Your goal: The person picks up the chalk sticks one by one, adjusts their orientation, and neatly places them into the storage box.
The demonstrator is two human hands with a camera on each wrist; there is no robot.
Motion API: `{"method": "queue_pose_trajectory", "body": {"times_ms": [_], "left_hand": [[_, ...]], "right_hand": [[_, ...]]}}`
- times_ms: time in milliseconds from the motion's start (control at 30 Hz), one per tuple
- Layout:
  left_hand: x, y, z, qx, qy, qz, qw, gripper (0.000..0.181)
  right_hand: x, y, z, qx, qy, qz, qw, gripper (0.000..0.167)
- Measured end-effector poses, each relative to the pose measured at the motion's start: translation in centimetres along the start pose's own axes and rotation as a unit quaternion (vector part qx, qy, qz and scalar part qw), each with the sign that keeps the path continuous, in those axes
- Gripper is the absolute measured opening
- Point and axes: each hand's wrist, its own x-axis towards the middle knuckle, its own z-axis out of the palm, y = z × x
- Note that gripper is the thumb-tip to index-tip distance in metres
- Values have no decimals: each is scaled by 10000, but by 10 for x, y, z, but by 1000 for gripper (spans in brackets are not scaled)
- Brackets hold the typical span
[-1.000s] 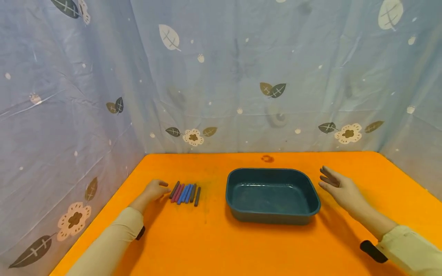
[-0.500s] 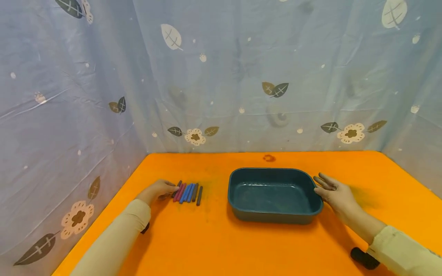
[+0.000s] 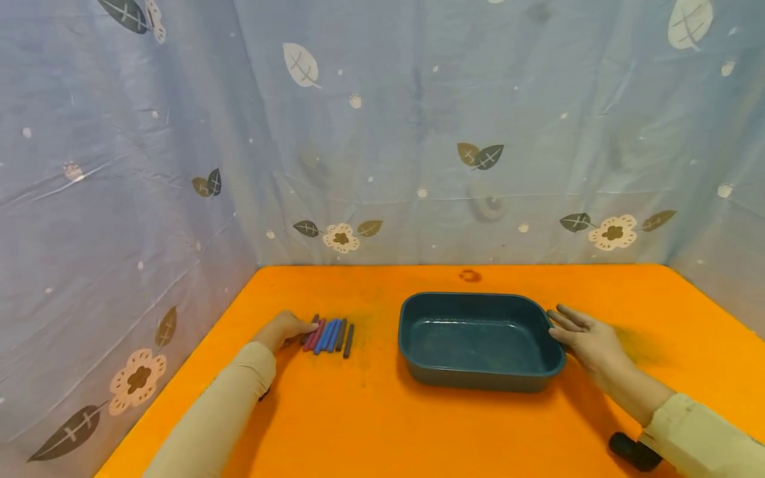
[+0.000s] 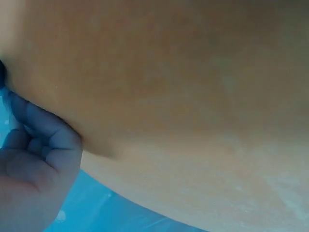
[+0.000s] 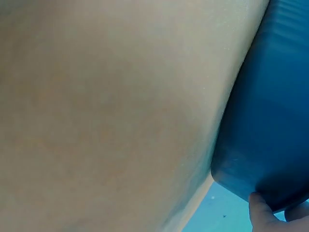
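Observation:
A row of coloured chalk-like sticks lies side by side on the left of the table: dark, magenta and blue ones. My left hand reaches to the row's left end and pinches the leftmost dark stick, its thumb over that stick's middle. In the left wrist view this hand has curled fingers, with a dark tip just beyond them. A teal rectangular tray stands right of the sticks. My right hand rests fairly straight fingers against its right end. The right wrist view shows fingertips touching the tray's wall.
An orange cloth covers the table, marked by a reddish ring stain at the back and dark smudges on the right. Blue patterned curtains enclose the back and sides.
My left hand has moved right onto the end of the stick row, its thumb coming over the sticks. My right hand has moved left from beside the tray to touch its right end.

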Motion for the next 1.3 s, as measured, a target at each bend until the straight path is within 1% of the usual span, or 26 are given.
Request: {"method": "queue_pose_trajectory", "body": {"times_ms": [33, 100, 300, 367, 433, 467, 500, 533, 600, 667, 700, 733, 833, 900, 933, 967, 1067, 1133, 1267, 1300], "left_hand": [[0, 0, 0, -28, -25, -89, 10000, 45], [2, -2, 0, -64, -30, -164, 9998, 42], [9, -5, -4, -318, -69, -394, 9987, 31], [10, -8, -8, -542, -156, -534, 9970, 31], [15, -13, -13, -817, -262, -643, 9942, 36], [19, -16, -15, -981, -322, -685, 9923, 37], [27, -22, -18, -1168, -469, -675, 9897, 38], [30, -25, -19, -1292, -500, -709, 9878, 36], [31, -28, -21, -1483, -503, -738, 9849, 32], [23, -25, -20, -1601, -448, -758, 9832, 28], [17, -22, -19, -1648, -416, -768, 9825, 27], [5, -16, -17, -1645, -323, -787, 9827, 25], [-12, -9, -15, -1772, -408, -625, 9813, 26], [-21, -6, -15, -1767, -575, -466, 9815, 30], [-24, -5, -15, -1710, -697, -337, 9822, 33], [-27, -4, -14, -1728, -782, -264, 9815, 33], [-37, 3, -11, -1712, -962, -117, 9805, 39], [-41, 9, -8, -1785, -955, -80, 9793, 41], [-46, 21, -2, -1949, -718, -149, 9781, 45], [-47, 24, -1, -1972, -709, -132, 9777, 45]], "right_hand": [[0, 0, 1, -69, -5, 26, 10000, 72], [0, -1, 3, -137, 1, 91, 9999, 71], [-2, -4, 5, -53, -39, 138, 9999, 69], [0, -5, 6, -49, -123, 129, 9998, 68], [1, -5, 6, -13, -176, 147, 9997, 68], [2, -5, 5, 20, -194, 155, 9997, 68], [2, -5, 5, 29, -208, 155, 9997, 68], [3, -5, 4, 50, -216, 157, 9996, 68], [4, -5, 3, 32, -217, 164, 9996, 68], [4, -5, 2, 32, -213, 179, 9996, 68], [4, -5, 2, 22, -208, 185, 9996, 68], [4, -5, 1, 25, -205, 195, 9996, 68], [4, -5, 0, -12, -183, 195, 9996, 69], [4, -5, 0, -28, -180, 138, 9997, 69], [4, -5, -1, -47, -192, 118, 9997, 69], [4, -4, -1, -65, -210, 93, 9997, 69], [4, -3, -2, -84, -258, 26, 9996, 69], [4, -2, -2, -47, -270, 12, 9996, 70], [6, -1, -2, 60, -245, -11, 9997, 71], [6, -2, -1, 88, -261, -11, 9996, 71]]}}
